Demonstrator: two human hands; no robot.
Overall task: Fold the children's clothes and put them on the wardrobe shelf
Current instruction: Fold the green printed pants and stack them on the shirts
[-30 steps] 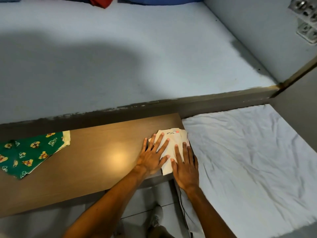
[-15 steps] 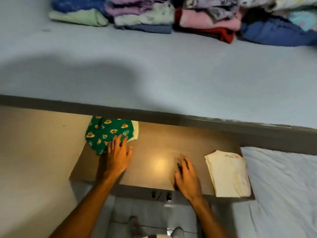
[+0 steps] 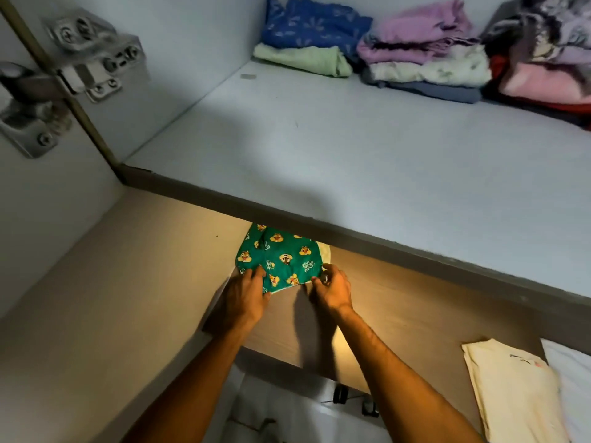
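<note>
A green child's garment with yellow cartoon prints lies on the wooden board, partly tucked under the wardrobe shelf's front edge. My left hand grips its near left edge. My right hand pinches its near right corner. A folded cream garment rests at the board's right end. The grey wardrobe shelf spreads above, with stacks of folded clothes at its back.
A metal door hinge sits on the wardrobe's left wall. A white sheet lies at the far right. The tiled floor shows below the board's near edge.
Both hands left the folded cream garment and moved left across the board. They now hold the green garment. The view swung left and up toward the shelf.
</note>
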